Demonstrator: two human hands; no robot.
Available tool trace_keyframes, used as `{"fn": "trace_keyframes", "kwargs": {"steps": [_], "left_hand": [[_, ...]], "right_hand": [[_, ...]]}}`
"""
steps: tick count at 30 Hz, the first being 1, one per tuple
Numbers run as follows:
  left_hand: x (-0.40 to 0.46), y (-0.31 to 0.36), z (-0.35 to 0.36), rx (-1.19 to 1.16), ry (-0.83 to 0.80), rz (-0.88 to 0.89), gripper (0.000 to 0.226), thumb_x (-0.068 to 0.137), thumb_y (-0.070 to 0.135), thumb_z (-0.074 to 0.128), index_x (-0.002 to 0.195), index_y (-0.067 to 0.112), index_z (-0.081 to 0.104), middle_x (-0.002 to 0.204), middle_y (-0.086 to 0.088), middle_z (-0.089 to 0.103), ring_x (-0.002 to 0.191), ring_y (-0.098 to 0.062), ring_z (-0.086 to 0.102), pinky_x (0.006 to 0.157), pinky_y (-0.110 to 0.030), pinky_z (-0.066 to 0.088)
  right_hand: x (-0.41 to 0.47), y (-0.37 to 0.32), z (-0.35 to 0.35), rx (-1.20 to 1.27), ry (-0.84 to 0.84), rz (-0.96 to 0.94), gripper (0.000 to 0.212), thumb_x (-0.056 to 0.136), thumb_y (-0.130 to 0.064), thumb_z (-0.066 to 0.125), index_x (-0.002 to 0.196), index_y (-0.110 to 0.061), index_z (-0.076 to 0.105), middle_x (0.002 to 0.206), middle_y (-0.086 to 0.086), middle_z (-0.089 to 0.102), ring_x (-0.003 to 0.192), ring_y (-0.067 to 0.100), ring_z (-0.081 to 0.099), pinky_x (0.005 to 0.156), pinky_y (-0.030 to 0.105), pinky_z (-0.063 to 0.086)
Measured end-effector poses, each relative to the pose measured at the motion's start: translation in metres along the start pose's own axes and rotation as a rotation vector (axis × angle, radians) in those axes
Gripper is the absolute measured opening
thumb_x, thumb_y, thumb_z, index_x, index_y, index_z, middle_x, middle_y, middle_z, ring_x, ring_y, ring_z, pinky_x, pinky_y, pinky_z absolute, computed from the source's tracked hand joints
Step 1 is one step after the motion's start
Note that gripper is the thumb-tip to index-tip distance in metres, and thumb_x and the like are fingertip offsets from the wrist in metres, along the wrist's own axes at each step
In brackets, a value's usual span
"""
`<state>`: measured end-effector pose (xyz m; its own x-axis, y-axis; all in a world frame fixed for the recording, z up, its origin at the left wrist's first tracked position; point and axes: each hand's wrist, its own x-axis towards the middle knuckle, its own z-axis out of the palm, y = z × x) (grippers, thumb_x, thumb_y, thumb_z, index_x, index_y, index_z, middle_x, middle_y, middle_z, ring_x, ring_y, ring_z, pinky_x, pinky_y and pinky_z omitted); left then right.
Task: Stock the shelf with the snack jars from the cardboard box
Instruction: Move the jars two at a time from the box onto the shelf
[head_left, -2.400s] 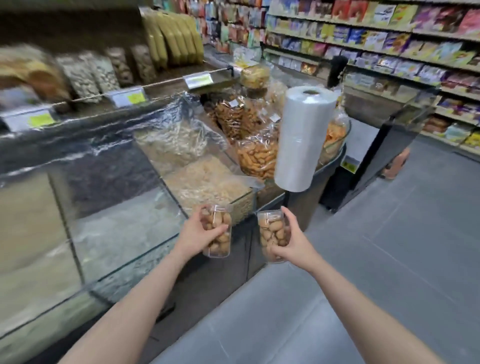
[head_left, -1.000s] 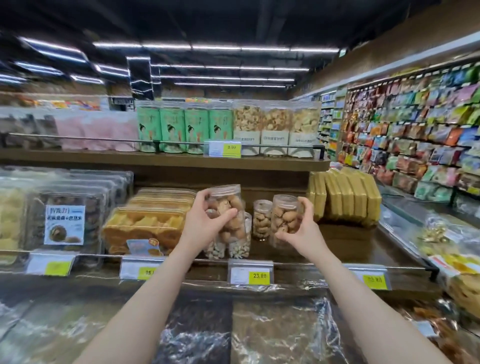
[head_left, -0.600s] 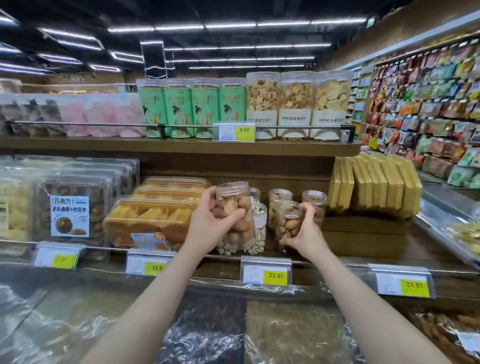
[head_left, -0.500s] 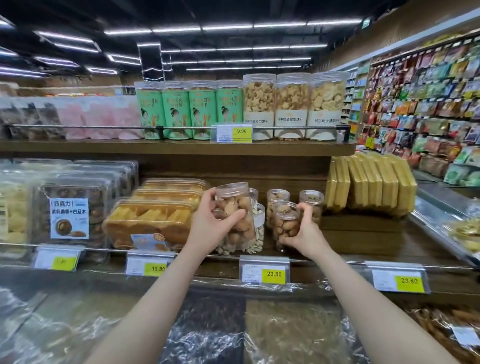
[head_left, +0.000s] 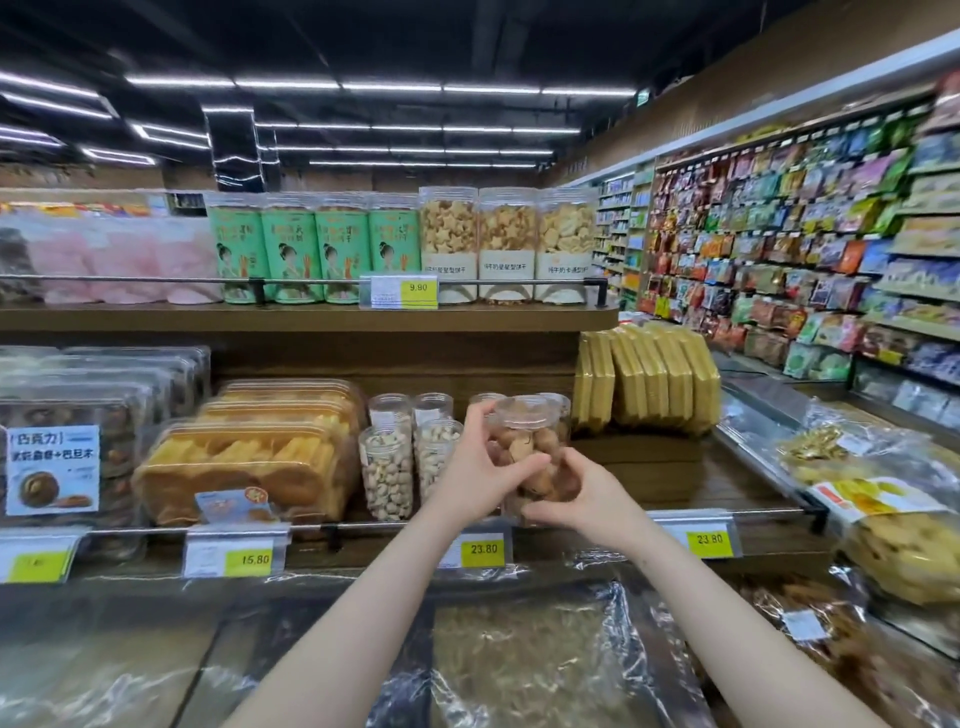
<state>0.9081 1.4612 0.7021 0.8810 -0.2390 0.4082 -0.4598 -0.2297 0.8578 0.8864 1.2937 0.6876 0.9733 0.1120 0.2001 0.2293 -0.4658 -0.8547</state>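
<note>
Snack jar of brown biscuits, both left hand and right hand curled around it.

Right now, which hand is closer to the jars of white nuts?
The left hand. It grips the cookie jar just to the right of the white nut jars, almost beside them. The right hand holds the far side of that cookie jar, farther right.
</note>
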Motion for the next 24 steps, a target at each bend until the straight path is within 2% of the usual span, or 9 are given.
{"fn": "trace_keyframes", "kwargs": {"steps": [2,5,7,9,11,13,16,21,24], "left_hand": [[0.007,0.001,0.010,-0.034,-0.088,-0.023,0.057,0.080,0.036,0.071,0.127,0.027,0.040,0.114,0.006,0.063,0.100,-0.003,0.063,0.090,-0.030,0.054],[0.026,-0.004,0.012,0.024,-0.052,0.025,0.040,0.092,0.040,0.053,0.129,0.026,0.045,0.124,-0.001,0.061,0.110,-0.009,0.059,0.100,-0.034,0.046],[0.041,-0.017,0.003,0.492,-0.023,0.134,0.046,0.096,0.042,0.042,0.138,0.023,0.041,0.138,-0.001,0.051,0.128,-0.015,0.046,0.112,-0.039,0.031],[0.048,-0.032,-0.009,0.914,-0.070,0.177,0.054,0.096,0.052,0.030,0.143,0.026,0.035,0.147,0.003,0.041,0.137,-0.013,0.033,0.116,-0.044,0.014],[0.050,-0.046,-0.013,1.071,-0.121,0.185,0.066,0.089,0.062,0.014,0.142,0.029,0.035,0.148,0.007,0.040,0.137,-0.011,0.033,0.116,-0.048,0.007],[0.050,-0.056,-0.011,1.096,-0.112,0.219,0.068,0.087,0.063,0.011,0.141,0.030,0.036,0.147,0.008,0.041,0.135,-0.012,0.037,0.116,-0.049,0.005],[0.049,-0.062,-0.010,1.112,-0.066,0.246,0.069,0.088,0.062,0.011,0.141,0.027,0.038,0.146,0.006,0.042,0.134,-0.014,0.039,0.116,-0.050,0.005],[0.048,-0.067,-0.010,1.114,-0.061,0.264,0.069,0.087,0.060,0.011,0.143,0.027,0.036,0.146,0.005,0.042,0.133,-0.015,0.039,0.115,-0.047,0.007],[0.046,-0.063,-0.012,1.111,-0.074,0.264,0.065,0.089,0.059,0.015,0.143,0.028,0.033,0.147,0.005,0.041,0.135,-0.014,0.035,0.115,-0.045,0.008]], "right_hand": [[0.002,0.008,-0.010,0.011,0.012,0.022,0.062,0.055,-0.030,0.086,0.109,-0.023,0.058,0.104,-0.005,0.069,0.096,0.008,0.065,0.084,0.023,0.052],[0.013,0.015,-0.026,0.019,0.096,0.036,0.062,0.052,-0.028,0.088,0.104,-0.021,0.056,0.103,-0.004,0.067,0.094,0.008,0.064,0.083,0.027,0.053],[0.024,0.017,-0.037,-0.024,0.153,0.042,0.057,0.058,-0.023,0.087,0.104,-0.021,0.053,0.098,-0.012,0.062,0.088,0.002,0.059,0.073,0.016,0.046],[0.039,0.023,-0.042,-0.090,0.200,0.054,0.058,0.060,-0.024,0.086,0.106,-0.021,0.050,0.095,-0.015,0.057,0.086,0.002,0.056,0.070,0.015,0.042],[0.055,0.034,-0.041,-0.162,0.213,0.091,0.061,0.059,-0.027,0.086,0.106,-0.022,0.047,0.099,-0.009,0.058,0.091,0.009,0.057,0.077,0.022,0.046],[0.070,0.049,-0.035,-0.221,0.201,0.153,0.066,0.055,-0.031,0.086,0.107,-0.023,0.047,0.107,-0.003,0.061,0.100,0.016,0.059,0.088,0.033,0.049],[0.083,0.066,-0.023,-0.297,0.151,0.212,0.071,0.050,-0.034,0.087,0.109,-0.022,0.049,0.112,0.000,0.063,0.105,0.021,0.059,0.094,0.039,0.048],[0.090,0.083,-0.012,-0.308,0.113,0.277,0.081,0.039,-0.039,0.087,0.109,-0.021,0.050,0.109,0.001,0.064,0.105,0.022,0.059,0.095,0.038,0.047],[0.088,0.081,-0.013,-0.298,0.089,0.287,0.086,0.042,-0.035,0.088,0.117,-0.017,0.048,0.114,0.002,0.063,0.110,0.022,0.058,0.096,0.036,0.046]]}}
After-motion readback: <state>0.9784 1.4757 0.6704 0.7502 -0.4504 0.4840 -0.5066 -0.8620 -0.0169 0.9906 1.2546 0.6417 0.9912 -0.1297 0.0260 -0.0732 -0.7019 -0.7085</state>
